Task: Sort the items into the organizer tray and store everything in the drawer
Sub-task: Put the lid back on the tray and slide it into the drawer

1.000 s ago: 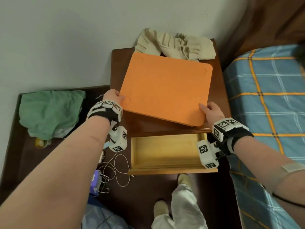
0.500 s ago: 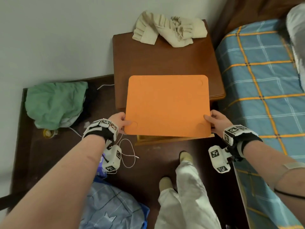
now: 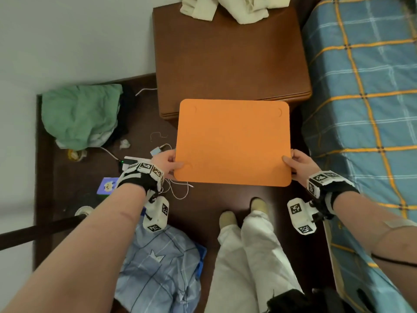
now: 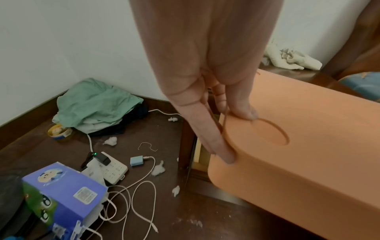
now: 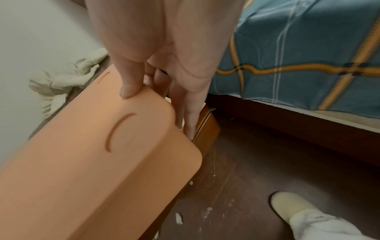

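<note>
An orange organizer tray (image 3: 232, 141) is held upside down, its flat bottom facing me, in front of the brown nightstand (image 3: 230, 59). My left hand (image 3: 165, 162) grips its near left corner, thumb on top (image 4: 244, 112) and fingers down the side. My right hand (image 3: 295, 163) grips the near right corner the same way, thumb pressed on the tray (image 5: 102, 146). The tray hides the open drawer in the head view; a strip of pale drawer wood (image 4: 198, 151) shows beside it in the left wrist view.
A cream cloth (image 3: 234, 7) lies at the back of the nightstand. A plaid bed (image 3: 365, 98) is on the right. On the floor left: green cloth (image 3: 83, 114), power strip (image 4: 111, 170) with cables, purple box (image 4: 65, 191). My feet (image 3: 243, 211) stand below the tray.
Both hands have carried the tray off the nightstand top toward me and lower, over the drawer, which it now covers. The view has dropped with it.
</note>
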Demonstrator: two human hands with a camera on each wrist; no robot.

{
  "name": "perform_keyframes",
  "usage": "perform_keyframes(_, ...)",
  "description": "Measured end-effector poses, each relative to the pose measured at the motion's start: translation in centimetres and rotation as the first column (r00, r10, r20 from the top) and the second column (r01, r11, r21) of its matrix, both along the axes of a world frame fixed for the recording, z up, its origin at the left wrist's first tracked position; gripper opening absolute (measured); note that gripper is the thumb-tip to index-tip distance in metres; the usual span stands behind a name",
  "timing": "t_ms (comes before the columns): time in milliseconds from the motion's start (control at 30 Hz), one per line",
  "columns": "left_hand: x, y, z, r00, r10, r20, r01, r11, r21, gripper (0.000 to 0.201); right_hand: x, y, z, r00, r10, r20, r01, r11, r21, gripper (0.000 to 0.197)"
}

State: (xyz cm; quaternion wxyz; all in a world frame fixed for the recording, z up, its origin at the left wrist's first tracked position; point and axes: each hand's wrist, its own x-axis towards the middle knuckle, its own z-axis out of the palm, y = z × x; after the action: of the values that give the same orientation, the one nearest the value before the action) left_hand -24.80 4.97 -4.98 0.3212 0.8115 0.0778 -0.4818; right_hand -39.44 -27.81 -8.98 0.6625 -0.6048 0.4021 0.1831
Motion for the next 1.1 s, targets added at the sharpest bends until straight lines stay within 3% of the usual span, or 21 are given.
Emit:
perform_keyframes(67, -1.0, -0.2, -0.3, 1.000, 0.023, -0.016, -0.023, 1.000, 0.014, 0.031, -0.7, -0.4, -0.1, 0.999, 0.017, -0.034, -0.017, 1.000, 0.005, 0.026)
perform_keyframes(200, -2.2, -1.1, -1.4, 0.999, 0.029, -0.030, -0.026, 0.995, 0.092, 0.006, -0.1, -1.6, -0.5, 0.990, 0.090, -0.110, -0.092, 0.996, -0.017, 0.025)
perform_keyframes(300, -1.7, -2.3, -2.7, 0.993, 0.105, -0.061, -0.098, 0.989, 0.112, 0.019, 1.4, -2.7, -1.5, 0.974, 0.159, -0.161, -0.170, 0.983, -0.062, 0.011)
perform_keyframes(400, -0.3, -3.2, -5.0, 0.982, 0.183, -0.046, -0.175, 0.975, 0.136, 0.023, 3.5, -3.6, -3.7, 0.950, 0.232, -0.211, -0.262, 0.957, -0.127, 0.018)
perform_keyframes(500, 0.8, -3.2, -7.1, 0.988, 0.137, -0.070, -0.126, 0.981, 0.147, 0.025, 5.6, -4.4, -4.9, 0.949, 0.250, -0.193, -0.279, 0.950, -0.141, 0.021)
perform_keyframes(633, 1.8, -2.3, -8.5, 0.985, 0.097, -0.145, -0.080, 0.990, 0.115, 0.017, 6.4, -5.6, -6.3, 0.928, 0.329, -0.176, -0.339, 0.941, -0.026, 0.019)
perform_keyframes(667, 1.8, -2.0, -8.7, 0.980, 0.097, -0.172, -0.081, 0.992, 0.097, 0.007, 6.1, -5.8, -6.5, 0.932, 0.317, -0.173, -0.324, 0.946, -0.013, 0.019)
perform_keyframes(800, 2.0, -2.1, -8.1, 0.967, 0.095, -0.236, -0.081, 0.994, 0.069, 0.027, 6.9, -6.1, -6.6, 0.918, 0.339, -0.208, -0.343, 0.939, 0.019, 0.020)
perform_keyframes(1100, 3.7, -4.1, -7.4, 0.946, 0.222, -0.235, -0.209, 0.975, 0.076, 0.006, 8.7, -6.3, -5.7, 0.916, 0.308, -0.257, -0.321, 0.947, -0.008, 0.020)
